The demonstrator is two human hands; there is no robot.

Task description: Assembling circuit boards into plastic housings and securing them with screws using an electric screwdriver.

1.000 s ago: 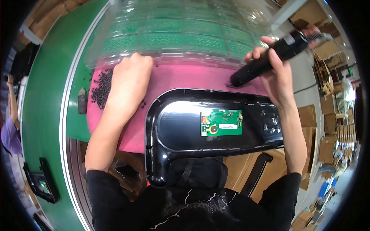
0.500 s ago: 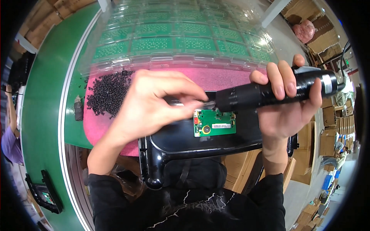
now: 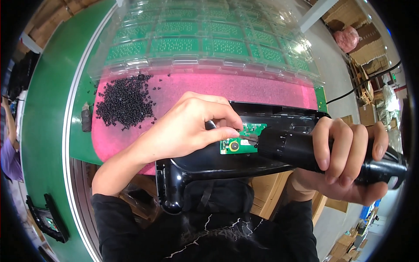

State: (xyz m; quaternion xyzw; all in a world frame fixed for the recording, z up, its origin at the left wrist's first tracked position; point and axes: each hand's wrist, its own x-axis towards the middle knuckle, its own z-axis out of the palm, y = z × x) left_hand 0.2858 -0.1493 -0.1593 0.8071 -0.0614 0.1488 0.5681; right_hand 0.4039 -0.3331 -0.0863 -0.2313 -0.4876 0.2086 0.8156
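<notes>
One black housing (image 3: 227,173), likely slippery, is best held by its rim. Over its right side, your right hand (image 3: 345,157) wraps its fingers around the probably weighty screwdriver (image 3: 292,147). Inside sits the fragile-looking circuit board (image 3: 245,148), partly covered; your left hand's (image 3: 196,122) fingers nearly meet beside the blurred bit (image 3: 250,139), grip impossible to tell.

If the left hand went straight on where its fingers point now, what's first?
Most likely the thin grey bit of the black power screwdriver in the right hand, just beyond the left hand. Depth is unclear from this view; the two may already touch.
</notes>
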